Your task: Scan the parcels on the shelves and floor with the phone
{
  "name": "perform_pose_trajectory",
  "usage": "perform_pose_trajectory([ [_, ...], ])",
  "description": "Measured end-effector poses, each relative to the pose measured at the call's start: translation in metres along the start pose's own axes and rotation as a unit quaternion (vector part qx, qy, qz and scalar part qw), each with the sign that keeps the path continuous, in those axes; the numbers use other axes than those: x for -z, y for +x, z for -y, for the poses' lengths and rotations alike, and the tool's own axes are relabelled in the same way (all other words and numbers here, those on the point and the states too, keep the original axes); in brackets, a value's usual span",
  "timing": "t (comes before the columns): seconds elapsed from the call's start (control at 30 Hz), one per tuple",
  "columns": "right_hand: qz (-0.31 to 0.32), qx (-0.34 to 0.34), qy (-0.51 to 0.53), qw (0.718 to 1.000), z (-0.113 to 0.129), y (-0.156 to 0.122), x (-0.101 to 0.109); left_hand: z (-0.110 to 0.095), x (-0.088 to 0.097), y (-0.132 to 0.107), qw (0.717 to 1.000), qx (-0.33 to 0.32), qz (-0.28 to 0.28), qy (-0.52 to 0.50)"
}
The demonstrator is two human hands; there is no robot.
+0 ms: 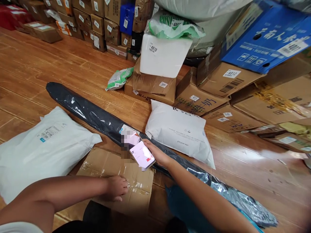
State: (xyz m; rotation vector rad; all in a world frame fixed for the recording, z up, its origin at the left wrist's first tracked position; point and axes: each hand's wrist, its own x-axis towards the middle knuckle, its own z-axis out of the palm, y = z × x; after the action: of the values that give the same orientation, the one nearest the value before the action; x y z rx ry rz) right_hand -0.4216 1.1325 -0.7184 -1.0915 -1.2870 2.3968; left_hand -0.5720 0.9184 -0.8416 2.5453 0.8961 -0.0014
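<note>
My right hand (155, 152) holds a smartphone (142, 156) with a lit pinkish screen over the label (128, 134) of a long parcel wrapped in black plastic (97, 116) that lies slantwise across the wooden floor. My left hand (117, 187) rests with curled fingers on a flat taped cardboard box (136, 186) in front of me. A white poly mailer (43, 145) lies to the left and another white mailer (179, 132) to the right of the long parcel.
Stacked cardboard boxes (218, 94), a white foam box marked 4010 (165, 55) and a blue carton (267, 35) crowd the right and back. More labelled boxes (97, 22) line the far wall. A small green-white bag (119, 77) lies on the floor.
</note>
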Motion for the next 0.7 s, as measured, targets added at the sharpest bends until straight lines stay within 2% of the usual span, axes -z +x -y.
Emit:
perform_pose_trajectory([
  [0.13, 0.014, 0.012, -0.025, 1.000, 0.008, 0.014, -0.003, -0.001, 0.005, 0.000, 1.000, -0.008, 0.004, -0.005],
  [0.4, 0.023, 0.007, -0.045, 0.999, 0.005, 0.014, -0.004, -0.003, 0.016, 0.002, 0.999, 0.002, 0.038, -0.013],
  [0.7, 0.032, 0.007, -0.046, 0.998, 0.005, 0.016, -0.004, -0.002, 0.014, 0.001, 1.000, -0.009, 0.016, -0.014],
])
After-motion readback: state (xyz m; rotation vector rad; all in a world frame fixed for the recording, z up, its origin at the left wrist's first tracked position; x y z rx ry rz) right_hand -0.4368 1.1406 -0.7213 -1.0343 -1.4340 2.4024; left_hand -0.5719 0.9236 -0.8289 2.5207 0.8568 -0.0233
